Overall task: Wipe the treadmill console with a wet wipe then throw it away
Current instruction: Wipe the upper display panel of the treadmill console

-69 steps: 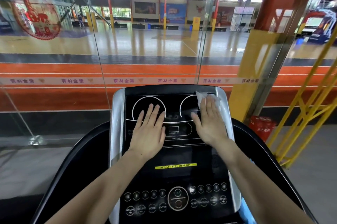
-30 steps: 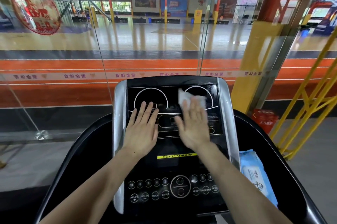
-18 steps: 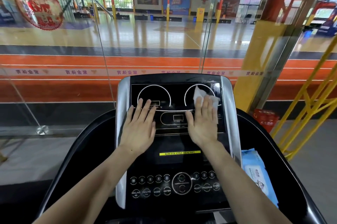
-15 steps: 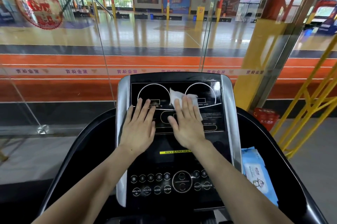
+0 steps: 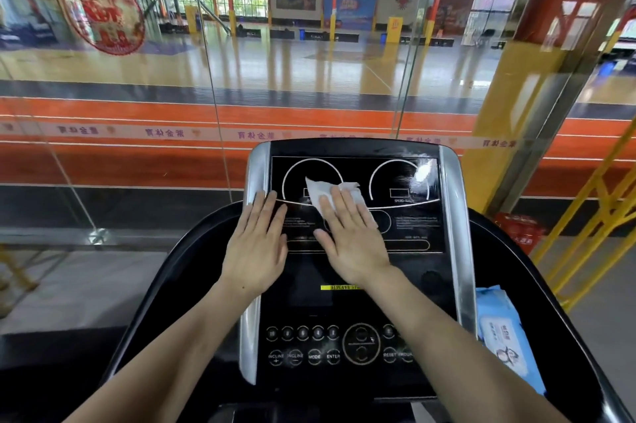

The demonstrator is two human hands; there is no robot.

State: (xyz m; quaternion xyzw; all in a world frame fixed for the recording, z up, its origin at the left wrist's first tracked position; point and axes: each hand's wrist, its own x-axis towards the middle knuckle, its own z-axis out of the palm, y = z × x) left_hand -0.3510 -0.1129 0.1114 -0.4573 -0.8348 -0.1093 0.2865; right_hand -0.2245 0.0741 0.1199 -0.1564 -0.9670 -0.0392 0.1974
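My right hand [image 5: 351, 236], fingers straight and together, presses wipe [image 5: 330, 193] on console [image 5: 358, 250] upper middle. Left hand [image 5: 256, 250] flat beside, fingers straight. Upper right looks wet (judging by smears); buttons, binning left, I reckon.

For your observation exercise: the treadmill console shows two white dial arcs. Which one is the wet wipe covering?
The left dial arc: the wet wipe, pressed flat under the right hand, overlaps its lower right part. The right dial arc is uncovered.

Treadmill console [image 5: 413, 285] carries wet wipe [image 5: 327, 193], both hands.
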